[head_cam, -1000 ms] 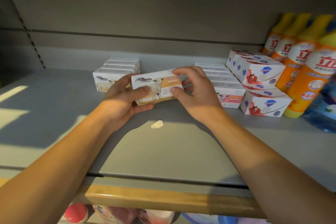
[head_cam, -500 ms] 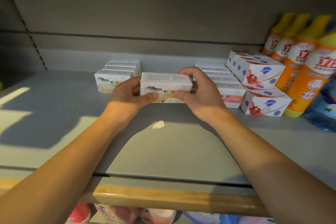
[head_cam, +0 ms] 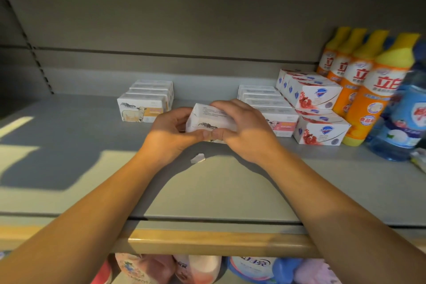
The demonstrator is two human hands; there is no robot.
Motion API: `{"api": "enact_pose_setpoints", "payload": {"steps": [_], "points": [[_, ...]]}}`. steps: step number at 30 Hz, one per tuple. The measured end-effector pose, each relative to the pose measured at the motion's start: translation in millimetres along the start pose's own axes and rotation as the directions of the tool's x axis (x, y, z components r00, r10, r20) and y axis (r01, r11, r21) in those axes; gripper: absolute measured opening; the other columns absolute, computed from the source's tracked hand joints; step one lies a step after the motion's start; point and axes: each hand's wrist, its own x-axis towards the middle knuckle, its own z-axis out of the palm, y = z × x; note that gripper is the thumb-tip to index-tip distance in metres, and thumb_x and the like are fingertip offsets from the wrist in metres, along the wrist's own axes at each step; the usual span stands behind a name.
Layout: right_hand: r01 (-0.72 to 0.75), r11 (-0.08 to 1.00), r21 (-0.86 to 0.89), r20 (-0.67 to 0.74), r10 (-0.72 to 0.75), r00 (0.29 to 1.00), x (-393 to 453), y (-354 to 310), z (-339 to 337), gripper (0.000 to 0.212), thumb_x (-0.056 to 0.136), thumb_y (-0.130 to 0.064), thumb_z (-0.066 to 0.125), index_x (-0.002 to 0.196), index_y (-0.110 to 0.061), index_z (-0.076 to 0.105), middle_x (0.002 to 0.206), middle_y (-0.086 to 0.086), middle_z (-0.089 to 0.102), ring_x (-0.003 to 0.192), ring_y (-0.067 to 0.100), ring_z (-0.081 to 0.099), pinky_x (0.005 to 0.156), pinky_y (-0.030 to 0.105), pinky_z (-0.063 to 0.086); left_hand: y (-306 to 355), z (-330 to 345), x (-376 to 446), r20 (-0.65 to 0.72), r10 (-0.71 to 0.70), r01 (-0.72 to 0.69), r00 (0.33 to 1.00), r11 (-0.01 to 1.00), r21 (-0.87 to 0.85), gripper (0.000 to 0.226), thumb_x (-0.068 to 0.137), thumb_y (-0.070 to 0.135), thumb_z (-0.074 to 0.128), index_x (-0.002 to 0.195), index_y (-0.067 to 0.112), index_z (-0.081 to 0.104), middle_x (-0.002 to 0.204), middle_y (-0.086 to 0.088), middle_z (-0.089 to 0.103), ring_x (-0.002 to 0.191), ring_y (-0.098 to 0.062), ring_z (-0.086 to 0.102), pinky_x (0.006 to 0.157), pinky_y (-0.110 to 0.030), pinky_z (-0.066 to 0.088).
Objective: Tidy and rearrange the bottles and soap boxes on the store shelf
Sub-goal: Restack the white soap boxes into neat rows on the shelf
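Between two rows on the shelf, my left hand and right hand both grip a soap box, which I should set down squarely, aligned.

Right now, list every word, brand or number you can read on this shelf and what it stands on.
"立白": red characters on the white labels of the orange dish-soap bottles with yellow caps.
"月亮": partly cut off, on the blue-and-white bottle on the lower shelf.
Shield logo text on the white pomegranate soap boxes: too small.
Print on the white sheep soap box in both hands: blurred.
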Motion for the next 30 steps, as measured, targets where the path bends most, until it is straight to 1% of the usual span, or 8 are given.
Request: {"api": "enact_pose_setpoints", "payload": {"steps": [4,6,9,12,14,18,27,30], "points": [[-0.045,0.996,-0.073,-0.021,0.044,0.999,-5,9,-16,0.053,0.084,-0.030,0.071,0.134,-0.030,0.054,0.127,-0.005,0.055,0.118,0.019,0.046,0.086,0.021,0.029,-5,-5,1,0.002,-0.026,0.026,1.000,0.994,0.104,0.033,0.077,-0.006,0.073,0.100,0.017,0.068,0.096,-0.002,0.073,0.087,-0.012,0.069,0.085,-0.025,0.053],[-0.098,0.989,-0.113,-0.055,0.092,0.994,-15,22,-33,0.055,0.084,-0.027,0.072,0.135,-0.030,0.053,0.131,-0.002,0.055,0.121,0.021,0.044,0.088,0.017,0.025,-11,-8,3,-0.049,-0.059,0.069,0.997,0.966,0.250,0.029,0.079,0.000,0.071,0.101,0.018,0.068,0.101,-0.001,0.071,0.092,-0.014,0.066,0.091,-0.027,0.051],[-0.172,0.965,-0.199,-0.079,0.159,0.984,-31,44,-60,0.056,0.085,-0.028,0.070,0.138,-0.030,0.052,0.137,-0.001,0.052,0.125,0.022,0.042,0.091,0.017,0.022,-18,-8,5,-0.075,-0.100,0.125,0.992,0.817,0.563,0.029,0.083,0.021,0.068,0.111,0.025,0.067,0.112,0.006,0.068,0.106,-0.012,0.062,0.087,-0.016,0.040],[-0.195,0.928,-0.318,-0.037,0.193,0.980,-41,58,-77,0.056,0.088,-0.031,0.068,0.140,-0.031,0.049,0.141,-0.001,0.049,0.128,0.021,0.037,0.101,0.028,0.028,-23,-7,9,-0.005,-0.111,0.077,0.994,0.655,0.752,0.038,0.086,0.032,0.062,0.123,0.026,0.062,0.124,0.000,0.065,0.112,-0.022,0.057,0.085,-0.022,0.041],[-0.189,0.908,-0.373,-0.014,0.198,0.980,-42,62,-79,0.056,0.089,-0.032,0.067,0.141,-0.031,0.048,0.142,-0.001,0.048,0.129,0.021,0.036,0.106,0.034,0.029,-25,-7,10,0.045,-0.163,0.056,0.986,0.565,0.823,0.046,0.086,0.042,0.057,0.128,0.025,0.059,0.132,-0.002,0.060,0.120,-0.025,0.053,0.095,-0.028,0.043],[-0.146,0.882,-0.447,0.038,0.182,0.983,-38,66,-70,0.057,0.090,-0.034,0.065,0.143,-0.030,0.046,0.143,-0.002,0.047,0.128,0.023,0.037,0.105,0.034,0.027,-25,-7,10,0.068,-0.251,0.071,0.966,0.504,0.861,0.063,0.070,0.056,0.040,0.122,0.027,0.062,0.132,-0.001,0.060,0.121,-0.026,0.051,0.099,-0.037,0.044],[-0.144,0.845,-0.514,-0.029,0.150,0.988,-38,76,-47,0.050,0.094,-0.028,0.059,0.143,-0.023,0.048,0.148,0.001,0.039,0.131,0.026,0.032,0.110,0.036,0.024,-29,-8,13,0.059,-0.257,0.081,0.965,0.504,0.860,0.065,0.069,0.056,0.043,0.126,0.031,0.059,0.136,0.003,0.057,0.126,-0.022,0.048,0.103,-0.036,0.041],[-0.143,0.861,-0.487,-0.017,0.155,0.988,-37,79,-43,0.049,0.097,-0.025,0.057,0.144,-0.020,0.046,0.143,0.002,0.045,0.129,0.026,0.035,0.110,0.033,0.026,-29,-8,14,0.054,-0.264,0.090,0.963,0.505,0.858,0.066,0.068,0.057,0.043,0.127,0.032,0.059,0.138,0.004,0.056,0.128,-0.022,0.047,0.104,-0.036,0.040]]}}
